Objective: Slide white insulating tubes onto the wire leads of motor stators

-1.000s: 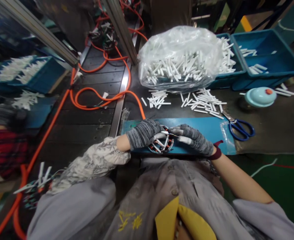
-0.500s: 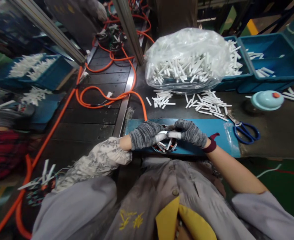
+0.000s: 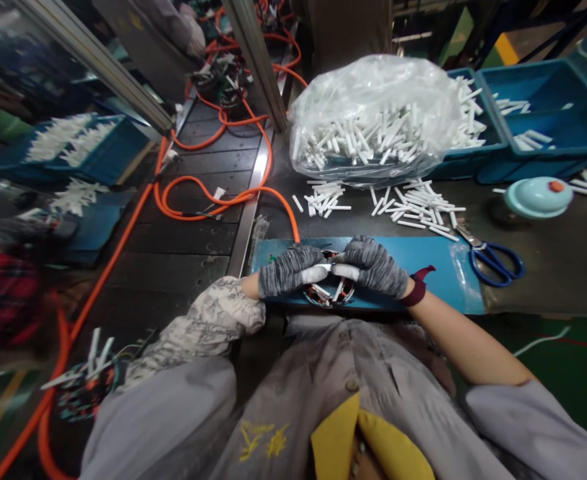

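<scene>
My left hand [image 3: 296, 269], in a grey striped glove with pale fingertips, is closed in a pinch on a short white tube [image 3: 326, 267]. Against its inner end, my right hand [image 3: 373, 268], gloved alike, is pinched too; whatever lies between those fingertips is too small to make out. Directly beneath both hands is a round wired coil part [image 3: 329, 298] with white tubes and coloured wires, partly covered by the fingers. It rests on a blue mat [image 3: 423, 277] at the bench's near edge.
Loose white tubes [image 3: 418, 208] lie beyond the mat, before a clear bag [image 3: 373, 87] of tubes. Blue-handled scissors [image 3: 498, 263] and a light-blue lidded container [image 3: 538, 198] sit right, near a blue bin [image 3: 573, 157]. An orange hose [image 3: 118, 267] crosses left, near a co-worker's plaid sleeve [image 3: 3, 300].
Both hands stay over the coil part, fingertips shifting slightly around the white tube. The view has moved a little. At the left, the co-worker's arm has moved.
</scene>
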A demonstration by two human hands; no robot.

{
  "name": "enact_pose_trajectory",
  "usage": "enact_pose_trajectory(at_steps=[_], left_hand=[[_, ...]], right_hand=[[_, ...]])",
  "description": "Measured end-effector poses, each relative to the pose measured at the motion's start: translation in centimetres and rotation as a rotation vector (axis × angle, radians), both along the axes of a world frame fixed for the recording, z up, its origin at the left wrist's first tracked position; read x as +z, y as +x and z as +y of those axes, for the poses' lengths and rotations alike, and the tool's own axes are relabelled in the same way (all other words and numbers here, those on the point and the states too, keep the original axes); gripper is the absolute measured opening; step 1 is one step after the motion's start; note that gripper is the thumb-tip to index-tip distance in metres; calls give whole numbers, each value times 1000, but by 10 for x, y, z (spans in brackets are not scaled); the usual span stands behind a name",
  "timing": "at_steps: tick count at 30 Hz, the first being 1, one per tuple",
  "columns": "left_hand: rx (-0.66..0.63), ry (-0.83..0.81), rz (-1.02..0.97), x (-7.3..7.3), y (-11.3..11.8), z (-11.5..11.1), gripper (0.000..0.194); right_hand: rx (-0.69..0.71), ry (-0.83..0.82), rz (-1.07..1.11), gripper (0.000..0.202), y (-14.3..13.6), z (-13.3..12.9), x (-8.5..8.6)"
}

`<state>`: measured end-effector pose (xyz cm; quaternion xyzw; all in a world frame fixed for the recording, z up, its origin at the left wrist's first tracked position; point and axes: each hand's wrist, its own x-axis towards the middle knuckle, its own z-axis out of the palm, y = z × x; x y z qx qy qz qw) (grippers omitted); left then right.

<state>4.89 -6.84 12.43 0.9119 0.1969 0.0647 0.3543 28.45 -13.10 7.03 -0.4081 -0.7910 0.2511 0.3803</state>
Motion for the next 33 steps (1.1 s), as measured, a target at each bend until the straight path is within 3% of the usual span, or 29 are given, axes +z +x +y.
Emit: enact_pose_trajectory(at_steps=[3, 6, 10, 14, 20, 28, 33], left_hand=[[3, 177, 165, -3, 10, -1, 37], [23, 372, 446, 3, 26, -7, 40], [-49, 439, 675, 23, 47, -16, 43], [-86, 471, 689, 29, 65, -16, 40], [-218, 461, 585, 18, 85, -8, 42], [-176, 491, 596, 33, 57, -8, 47], [-171, 478, 713, 30, 57, -8, 44]], right_hand=[[-38, 62, -144, 49, 0, -3, 2], [-49, 10, -196, 44, 8, -10, 5], [-33, -254, 148, 36, 27, -18, 2], [-113, -433, 398, 36, 36, -22, -10], [-164, -424, 423, 37, 33, -24, -22], [-127, -322, 356, 25, 25, -36, -15], [-190, -211, 320, 21, 18, -31, -17]])
